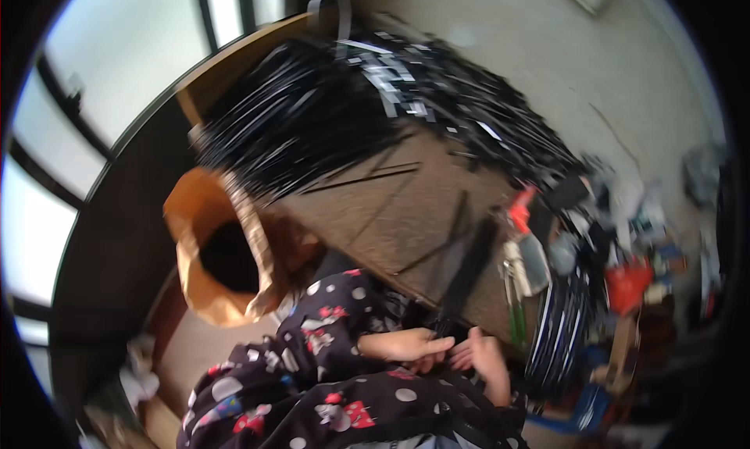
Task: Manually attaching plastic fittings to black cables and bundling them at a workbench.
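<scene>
Close to my body, at the table's near edge, my left hand (416, 347) and my right hand (483, 357) are close together, with fingers curled toward each other. Motion blur hides what lies in the fingers. A long dark blurred band (471, 265) stretches from just above my hands across the brown tabletop (391, 215); I cannot tell if either hand grips it. A large heap of thin black strips (305, 113) covers the far left of the table, and more black strips (500, 109) spread along its far edge.
An open brown paper bag (186, 250) stands to the left. At the right are green-handled pliers (515, 308), a red object (521, 208), a bundle of black strips (558, 324) and a red bag (627, 285) amid clutter. Windows (125, 66) line the left side.
</scene>
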The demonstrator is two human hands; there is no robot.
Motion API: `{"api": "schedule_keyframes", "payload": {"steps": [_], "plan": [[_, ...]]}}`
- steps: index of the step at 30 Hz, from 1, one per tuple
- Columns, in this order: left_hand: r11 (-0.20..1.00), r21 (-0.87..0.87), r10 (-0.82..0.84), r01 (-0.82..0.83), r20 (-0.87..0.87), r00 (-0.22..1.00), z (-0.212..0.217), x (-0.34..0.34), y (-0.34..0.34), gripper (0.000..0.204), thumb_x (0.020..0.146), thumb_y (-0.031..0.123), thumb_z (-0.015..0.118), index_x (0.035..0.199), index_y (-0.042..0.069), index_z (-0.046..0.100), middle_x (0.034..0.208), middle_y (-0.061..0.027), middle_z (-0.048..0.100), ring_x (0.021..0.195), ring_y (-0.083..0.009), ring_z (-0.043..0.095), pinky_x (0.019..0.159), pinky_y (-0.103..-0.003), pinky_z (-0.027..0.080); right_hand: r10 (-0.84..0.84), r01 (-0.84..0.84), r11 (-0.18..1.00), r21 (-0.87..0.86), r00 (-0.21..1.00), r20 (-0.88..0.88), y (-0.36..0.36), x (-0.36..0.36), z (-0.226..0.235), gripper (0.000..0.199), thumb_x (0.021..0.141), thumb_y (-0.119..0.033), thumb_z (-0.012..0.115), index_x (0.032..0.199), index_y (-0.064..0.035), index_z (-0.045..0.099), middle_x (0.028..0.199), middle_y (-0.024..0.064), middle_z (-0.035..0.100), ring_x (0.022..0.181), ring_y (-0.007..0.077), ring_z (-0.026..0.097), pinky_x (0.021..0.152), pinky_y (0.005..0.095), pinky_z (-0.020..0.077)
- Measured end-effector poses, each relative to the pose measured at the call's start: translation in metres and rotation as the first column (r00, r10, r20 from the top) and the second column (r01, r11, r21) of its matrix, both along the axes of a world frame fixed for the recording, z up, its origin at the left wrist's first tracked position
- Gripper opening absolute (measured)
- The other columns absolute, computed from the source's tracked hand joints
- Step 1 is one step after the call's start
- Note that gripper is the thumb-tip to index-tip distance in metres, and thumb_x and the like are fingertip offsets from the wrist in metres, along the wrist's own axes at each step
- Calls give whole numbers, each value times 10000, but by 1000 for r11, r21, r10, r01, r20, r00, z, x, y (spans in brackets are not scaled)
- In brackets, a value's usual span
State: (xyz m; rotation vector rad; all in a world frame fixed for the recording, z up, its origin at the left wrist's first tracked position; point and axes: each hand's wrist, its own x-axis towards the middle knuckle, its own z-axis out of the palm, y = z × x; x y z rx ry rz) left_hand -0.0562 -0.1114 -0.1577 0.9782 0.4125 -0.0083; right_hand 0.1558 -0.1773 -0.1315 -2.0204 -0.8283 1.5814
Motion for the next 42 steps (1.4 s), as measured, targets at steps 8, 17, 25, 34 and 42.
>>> {"api": "schedule_keyframes", "payload": {"steps": [8, 17, 25, 34, 42], "plan": [[402, 898, -532, 180, 69, 844, 36, 25, 12, 449, 906, 421, 508, 858, -16, 601, 693, -91, 598, 600, -173, 559, 554, -306, 438, -92, 601, 781, 167, 375, -922, -1, -23, 0, 376, 974, -320, 397, 1086, 24, 498, 594, 36, 534, 545, 155, 552, 611, 333, 505], [750, 657, -85, -75, 208, 974, 94, -21, 57, 298, 871, 209, 616, 1049, -30, 601, 826, -62, 639, 799, -138, 593, 726, -269, 454, -288, 405, 907, 113, 795, -534, -7, -36, 37, 239, 977, -205, 395, 971, 13, 494, 572, -10, 412, 437, 99, 391, 513, 311, 451], [815, 470, 287, -339, 180, 941, 119, -7, 86, 331, 917, 275, 544, 1044, -27, 595, 864, -57, 631, 811, -154, 596, 740, -278, 463, -34, 493, 707, 507, 740, -672, -22, -28, 59, 228, 978, -180, 378, 1051, 11, 480, 550, 19, 413, 400, 101, 389, 524, 307, 463], [835, -145, 529, -531, 475, 703, 148, 71, 131, 254, 924, 180, 518, 1089, -7, 566, 1039, -128, 613, 945, -236, 602, 833, -370, 480, 124, 273, 812, 516, 783, -610, -28, -53, 31, 227, 971, -163, 408, 1045, 30, 501, 579, 5, 419, 471, 85, 402, 604, 290, 461], [799, -145, 562, -584, 526, 638, 143, 69, 158, 189, 903, 104, 537, 1051, -5, 579, 1081, -148, 607, 1028, -256, 587, 899, -378, 464, -74, 523, 847, 99, 299, -951, -46, -9, -18, 227, 957, -190, 438, 976, -6, 570, 561, -11, 394, 467, 77, 364, 524, 255, 350]]}}
